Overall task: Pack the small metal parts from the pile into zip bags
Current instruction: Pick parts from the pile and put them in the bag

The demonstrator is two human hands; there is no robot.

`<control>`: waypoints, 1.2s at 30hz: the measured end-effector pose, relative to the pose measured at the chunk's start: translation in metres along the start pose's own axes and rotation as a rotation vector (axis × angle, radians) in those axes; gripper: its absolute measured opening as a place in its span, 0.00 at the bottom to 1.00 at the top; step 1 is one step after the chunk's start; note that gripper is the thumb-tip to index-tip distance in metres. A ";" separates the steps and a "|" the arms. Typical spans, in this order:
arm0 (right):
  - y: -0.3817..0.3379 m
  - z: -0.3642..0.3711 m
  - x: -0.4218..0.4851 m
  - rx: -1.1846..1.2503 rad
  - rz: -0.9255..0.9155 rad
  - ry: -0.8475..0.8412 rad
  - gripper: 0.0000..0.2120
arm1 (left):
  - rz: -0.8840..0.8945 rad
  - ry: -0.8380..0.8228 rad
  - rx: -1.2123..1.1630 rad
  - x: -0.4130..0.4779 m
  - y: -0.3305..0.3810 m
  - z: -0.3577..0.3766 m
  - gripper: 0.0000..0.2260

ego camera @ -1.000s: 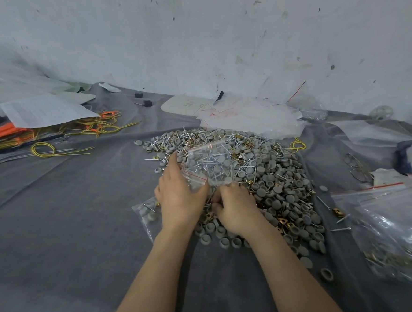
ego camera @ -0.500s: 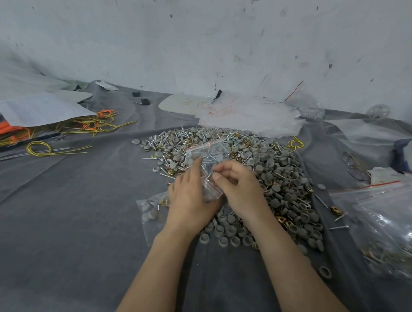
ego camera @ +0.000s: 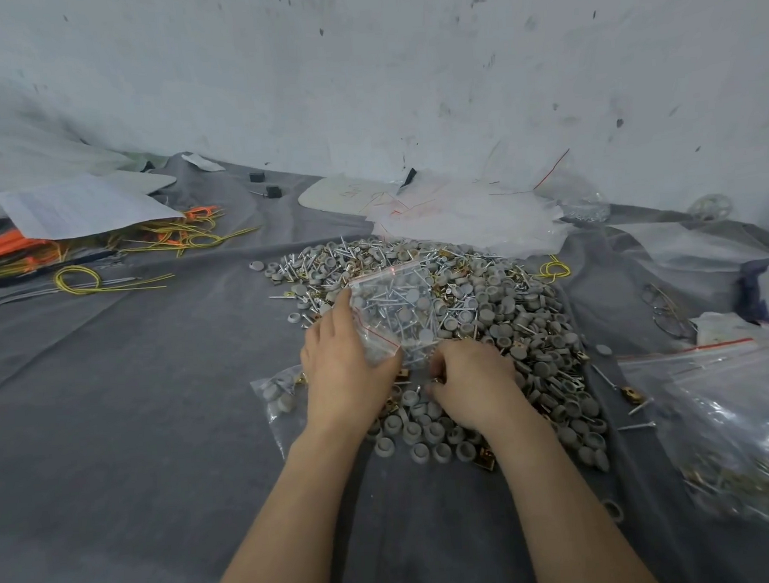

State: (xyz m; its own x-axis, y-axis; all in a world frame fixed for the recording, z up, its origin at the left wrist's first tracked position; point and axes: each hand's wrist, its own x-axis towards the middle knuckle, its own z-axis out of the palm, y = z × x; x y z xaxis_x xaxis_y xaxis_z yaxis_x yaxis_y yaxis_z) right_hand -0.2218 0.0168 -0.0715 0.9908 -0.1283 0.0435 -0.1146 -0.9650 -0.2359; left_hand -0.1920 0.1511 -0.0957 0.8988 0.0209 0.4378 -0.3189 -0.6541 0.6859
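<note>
Holds nail-filled zip bag (ego camera: 397, 308) above the pile (ego camera: 503, 319) on the grey cloth (ego camera: 131, 400), left hand (ego camera: 345, 376) grip pinching its red-lined mouth. Digs right hand (ego camera: 471, 383) into grey caps (ego camera: 421, 425), grip curled, catch impossible to tell. Risks spilling contents through a sagging mouth.

The right hand (ego camera: 471, 383) has come down from the mouth of the zip bag (ego camera: 397, 308). Now it sits on the pile of small metal parts (ego camera: 512, 328), fingers curled. The left hand (ego camera: 347, 371) holds the bag flatter and wider.
</note>
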 end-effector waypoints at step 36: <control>0.003 -0.008 -0.003 0.180 -0.179 -0.051 0.08 | -0.016 0.024 0.003 0.000 -0.001 0.002 0.39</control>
State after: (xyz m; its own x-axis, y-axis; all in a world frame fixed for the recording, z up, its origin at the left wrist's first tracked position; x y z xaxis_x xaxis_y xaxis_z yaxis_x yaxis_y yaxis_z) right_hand -0.2260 0.0124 -0.0650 0.9970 0.0569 0.0519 0.0729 -0.9146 -0.3977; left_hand -0.1914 0.1507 -0.0980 0.8964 0.0497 0.4405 -0.3034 -0.6559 0.6912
